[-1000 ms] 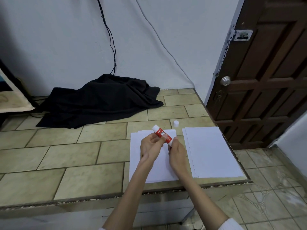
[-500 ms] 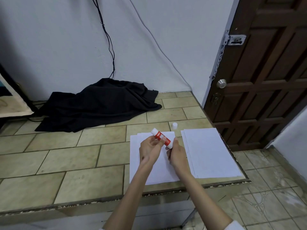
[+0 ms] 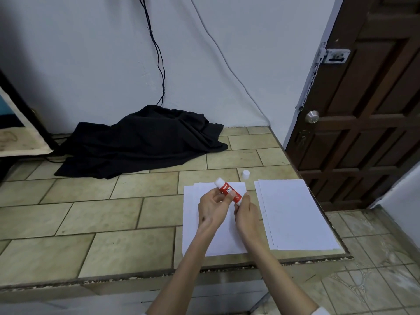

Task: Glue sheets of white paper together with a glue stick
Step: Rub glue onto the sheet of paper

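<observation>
Both hands, left hand (image 3: pixel 212 206) and right hand (image 3: pixel 246 208), grip the glue stick (image 3: pixel 228 190) above the paper stack (image 3: pixel 200 235); over-twisting might snap the glue.

Landmark: the right paper stack (image 3: pixel 295 214). Just left of it, both your hands and the glue stick (image 3: pixel 228 192) hover over the left stack (image 3: pixel 195 223), blocking that side. Glue cap (image 3: pixel 246 174) stands just beyond its far-left corner. Far left, black cloth (image 3: pixel 141 142) fills the wall side; bare tile (image 3: pixel 91 223) lies between.
</observation>
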